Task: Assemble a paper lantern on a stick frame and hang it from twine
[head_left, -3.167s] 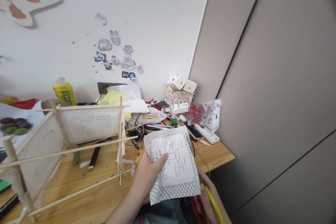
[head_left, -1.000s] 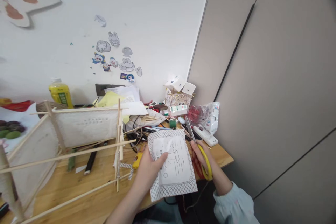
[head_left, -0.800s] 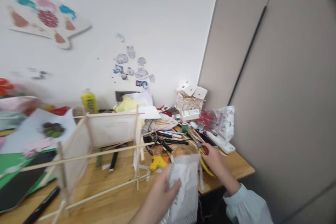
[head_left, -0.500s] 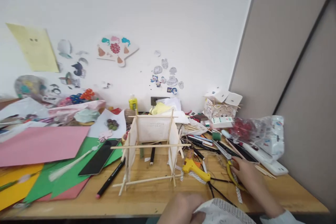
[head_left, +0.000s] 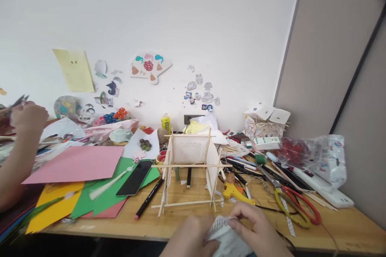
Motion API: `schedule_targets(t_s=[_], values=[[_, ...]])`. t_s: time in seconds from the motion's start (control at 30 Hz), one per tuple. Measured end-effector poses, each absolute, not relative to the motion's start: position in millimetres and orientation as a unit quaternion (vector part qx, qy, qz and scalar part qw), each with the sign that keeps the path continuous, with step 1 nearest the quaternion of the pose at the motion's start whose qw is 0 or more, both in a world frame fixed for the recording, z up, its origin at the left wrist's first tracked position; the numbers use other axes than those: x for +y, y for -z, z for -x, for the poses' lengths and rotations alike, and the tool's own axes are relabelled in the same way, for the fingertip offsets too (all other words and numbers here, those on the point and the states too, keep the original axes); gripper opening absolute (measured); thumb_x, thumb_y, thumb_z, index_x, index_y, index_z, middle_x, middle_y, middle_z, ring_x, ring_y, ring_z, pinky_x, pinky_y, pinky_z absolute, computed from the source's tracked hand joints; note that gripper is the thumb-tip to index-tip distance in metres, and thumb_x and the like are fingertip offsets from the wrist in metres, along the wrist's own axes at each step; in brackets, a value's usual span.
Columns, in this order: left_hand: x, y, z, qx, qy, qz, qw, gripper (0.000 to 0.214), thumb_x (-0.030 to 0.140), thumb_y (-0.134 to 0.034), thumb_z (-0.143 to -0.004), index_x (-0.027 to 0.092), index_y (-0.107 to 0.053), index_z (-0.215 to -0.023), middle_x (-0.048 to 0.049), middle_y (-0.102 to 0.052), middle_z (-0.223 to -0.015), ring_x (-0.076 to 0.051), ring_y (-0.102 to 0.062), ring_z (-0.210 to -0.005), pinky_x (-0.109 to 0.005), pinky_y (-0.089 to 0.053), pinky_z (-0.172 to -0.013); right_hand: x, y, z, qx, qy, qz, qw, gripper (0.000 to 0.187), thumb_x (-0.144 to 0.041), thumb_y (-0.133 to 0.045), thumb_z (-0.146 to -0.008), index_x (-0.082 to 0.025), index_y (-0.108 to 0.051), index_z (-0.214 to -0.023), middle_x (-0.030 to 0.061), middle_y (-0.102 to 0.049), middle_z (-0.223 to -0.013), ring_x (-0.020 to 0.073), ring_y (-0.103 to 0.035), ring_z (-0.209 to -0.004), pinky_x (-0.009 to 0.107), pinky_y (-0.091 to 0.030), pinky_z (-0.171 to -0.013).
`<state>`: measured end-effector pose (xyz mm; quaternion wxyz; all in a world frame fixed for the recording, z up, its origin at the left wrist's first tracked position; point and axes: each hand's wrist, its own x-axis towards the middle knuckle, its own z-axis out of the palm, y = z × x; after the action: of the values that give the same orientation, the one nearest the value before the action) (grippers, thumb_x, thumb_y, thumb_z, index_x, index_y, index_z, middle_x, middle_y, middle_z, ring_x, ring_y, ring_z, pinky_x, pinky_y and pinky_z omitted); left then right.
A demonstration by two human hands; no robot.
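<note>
Both my hands meet at the bottom edge of the view, over the near edge of the wooden desk [head_left: 181,225]. My left hand [head_left: 193,239] and my right hand [head_left: 256,231] are closed on the same white paper with a crosshatched border [head_left: 224,235], which is bunched between them. The yellow and red scissors [head_left: 294,209] lie on the desk to the right of my right hand, untouched. A small frame of wooden sticks with paper panels [head_left: 189,168] stands upright just beyond my hands.
A yellow glue gun [head_left: 237,193], pens, a black marker [head_left: 149,198] and a phone [head_left: 135,172] lie around the frame. Pink, green and yellow paper sheets [head_left: 75,164] cover the left. Another person's hand [head_left: 28,116] works at far left. A plastic bag [head_left: 313,156] sits at right.
The view swung left and back, showing the whole desk. My right hand laid the scissors on the desk and joined my left hand on the paper, now bunched low at the desk edge.
</note>
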<state>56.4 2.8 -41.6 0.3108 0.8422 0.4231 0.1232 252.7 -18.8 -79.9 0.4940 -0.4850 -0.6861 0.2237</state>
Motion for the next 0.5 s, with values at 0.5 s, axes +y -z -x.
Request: schedule_targets(t_s=[0.5], values=[[56,47,27,0.477,-0.552,-0.611,0.307,0.035,0.051,-0.069,-0.061,0.018,-0.060,-0.057,0.0024,-0.053,-0.052,-0.012,-0.046,-0.052,-0.022,-0.038,-0.049,49,94,-224,-0.548,-0.199,0.431,0.689,0.029,-0.045,-0.068,-0.075,-0.018,-0.063,-0.067,0.0072,-0.059,-0.088,0.0207,-0.057,-0.086,0.032,-0.048,-0.077]])
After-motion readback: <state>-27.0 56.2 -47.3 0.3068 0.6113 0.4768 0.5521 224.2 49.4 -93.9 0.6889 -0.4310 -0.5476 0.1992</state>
